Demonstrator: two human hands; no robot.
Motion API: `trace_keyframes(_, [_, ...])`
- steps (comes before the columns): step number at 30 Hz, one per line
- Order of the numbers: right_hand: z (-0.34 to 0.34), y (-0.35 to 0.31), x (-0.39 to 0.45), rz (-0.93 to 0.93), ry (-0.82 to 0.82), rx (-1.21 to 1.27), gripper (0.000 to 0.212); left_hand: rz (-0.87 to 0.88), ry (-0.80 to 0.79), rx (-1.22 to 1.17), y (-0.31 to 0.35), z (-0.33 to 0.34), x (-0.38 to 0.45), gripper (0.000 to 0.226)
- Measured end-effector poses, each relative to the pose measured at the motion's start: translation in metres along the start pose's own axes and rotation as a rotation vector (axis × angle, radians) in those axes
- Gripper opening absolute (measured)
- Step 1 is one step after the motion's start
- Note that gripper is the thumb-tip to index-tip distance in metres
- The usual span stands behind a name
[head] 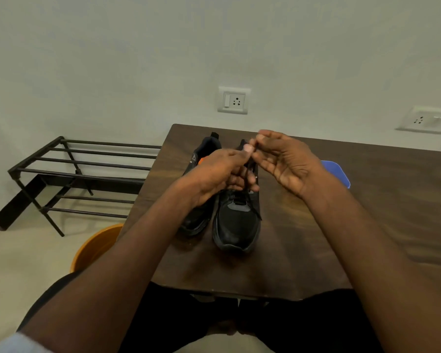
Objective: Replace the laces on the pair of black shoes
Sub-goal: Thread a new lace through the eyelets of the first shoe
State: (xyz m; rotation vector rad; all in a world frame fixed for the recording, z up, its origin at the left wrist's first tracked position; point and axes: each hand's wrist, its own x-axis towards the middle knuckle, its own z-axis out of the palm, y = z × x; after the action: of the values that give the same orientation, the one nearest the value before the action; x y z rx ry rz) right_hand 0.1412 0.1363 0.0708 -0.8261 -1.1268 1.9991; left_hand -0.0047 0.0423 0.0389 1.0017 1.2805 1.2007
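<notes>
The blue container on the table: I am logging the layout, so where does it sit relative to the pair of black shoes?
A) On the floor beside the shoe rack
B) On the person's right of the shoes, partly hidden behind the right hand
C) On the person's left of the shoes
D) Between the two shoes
B: the blue container lies on the wooden table, right of the black shoes, its near edge hidden by the right hand.

Left shoe (201, 159) mostly behind left hand (214, 174)
</notes>
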Motion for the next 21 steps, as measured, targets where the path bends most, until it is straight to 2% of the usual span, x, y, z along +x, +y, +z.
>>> trace_keyframes(1, [-0.004, -0.002, 0.001, -0.017, 0.082, -0.043, 0.016, 0.013, 0.012, -0.027, 0.001, -0.002, -0.001, 0.036])
trace_keyframes(2, [-0.012, -0.004, 0.003, -0.052, 0.210, -0.227, 0.010, 0.025, 0.053, -0.044, 0.003, -0.005, -0.002, 0.029])
trace_keyframes(4, [-0.035, -0.004, 0.009, -0.145, 0.471, -0.961, 0.013, 0.038, 0.172, -0.027, 0.004, -0.012, -0.002, 0.021])
trace_keyframes(5, [-0.045, -0.003, 0.012, -0.168, 0.524, -1.313, 0.015, 0.043, 0.223, 0.004, 0.003, -0.016, 0.000, 0.020])
trace_keyframes(6, [-0.048, -0.001, 0.012, -0.171, 0.517, -1.551, 0.015, 0.051, 0.257, 0.044, 0.002, -0.018, 0.001, 0.019])
trace_keyframes(7, [-0.047, 0.000, 0.011, -0.172, 0.465, -1.643, 0.016, 0.061, 0.280, 0.083, 0.002, -0.019, 0.002, 0.018])
trace_keyframes(8, [-0.043, 0.002, 0.011, -0.187, 0.367, -1.607, 0.020, 0.070, 0.296, 0.112, 0.000, -0.018, 0.003, 0.017])
trace_keyframes(11, [-0.017, 0.004, 0.001, -0.164, -0.044, -1.123, 0.020, 0.091, 0.315, 0.115, -0.004, -0.013, 0.009, 0.020])
trace_keyframes(13, [-0.003, 0.006, -0.006, -0.099, -0.195, -0.914, 0.019, 0.096, 0.325, 0.102, -0.008, -0.011, 0.014, 0.025])
trace_keyframes(15, [-0.004, 0.010, -0.002, -0.103, -0.139, -0.850, 0.011, 0.096, 0.341, 0.111, -0.012, -0.012, 0.017, 0.024])
trace_keyframes(16, [-0.008, 0.013, 0.002, -0.141, -0.039, -0.919, 0.006, 0.098, 0.349, 0.129, -0.014, -0.012, 0.019, 0.020])
trace_keyframes(18, [-0.022, 0.018, 0.015, -0.232, 0.161, -1.251, 0.011, 0.111, 0.362, 0.182, -0.016, -0.012, 0.020, 0.008])
trace_keyframes(19, [-0.025, 0.020, 0.018, -0.251, 0.189, -1.395, 0.012, 0.117, 0.368, 0.213, -0.016, -0.011, 0.020, 0.006])
trace_keyframes(21, [-0.024, 0.024, 0.019, -0.254, 0.055, -1.453, 0.014, 0.132, 0.370, 0.265, -0.018, -0.011, 0.022, 0.003])
